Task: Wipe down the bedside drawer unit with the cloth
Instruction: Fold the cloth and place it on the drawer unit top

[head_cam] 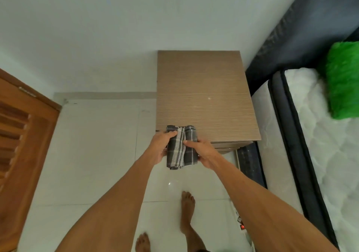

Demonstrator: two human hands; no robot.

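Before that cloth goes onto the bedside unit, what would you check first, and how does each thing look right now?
1. Cloth in hand: ok. The left hand and right hand both grip the folded checked cloth.
2. Cloth folded into a pad: ok, it is bunched in several layers.
3. Top of the drawer unit free of things: ok, only bare wood grain shows.
4. Cloth touching the top: not ok, it is held at the front edge, mostly over the floor.
5. Cloth damp or dry: cannot tell.
6. Footing: ok, though a power strip with a red light lies on the floor by the bed.
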